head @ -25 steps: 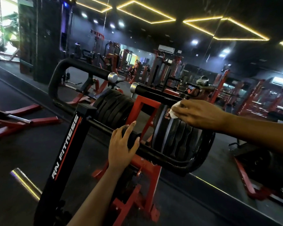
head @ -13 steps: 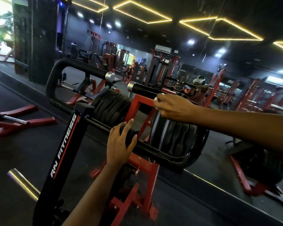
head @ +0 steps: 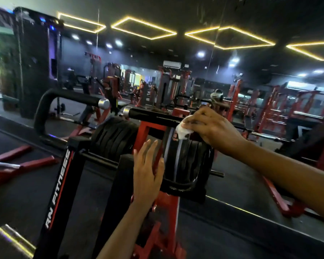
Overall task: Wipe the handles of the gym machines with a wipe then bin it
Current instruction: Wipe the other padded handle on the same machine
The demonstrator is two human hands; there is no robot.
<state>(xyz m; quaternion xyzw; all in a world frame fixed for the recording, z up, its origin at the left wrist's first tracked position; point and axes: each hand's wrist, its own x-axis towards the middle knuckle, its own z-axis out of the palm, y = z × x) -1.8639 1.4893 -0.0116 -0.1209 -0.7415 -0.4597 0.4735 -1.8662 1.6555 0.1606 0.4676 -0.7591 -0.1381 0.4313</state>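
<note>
Right hand (head: 211,128) clamping white wipe (head: 183,130) against black handle (head: 153,116), wipe lying under fingers. Left hand (head: 148,171) hovering below handle, fingers spread, gripping nothing.

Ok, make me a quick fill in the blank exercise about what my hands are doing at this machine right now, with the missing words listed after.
1. The right hand presses a white ____ against the black handle.
2. The left hand is open, and it holds ____.
3. The capped end of the other handle is ____ in colour.
4. The upright post reads RN ____.

Missing words: wipe; nothing; silver; FITNESS
</note>
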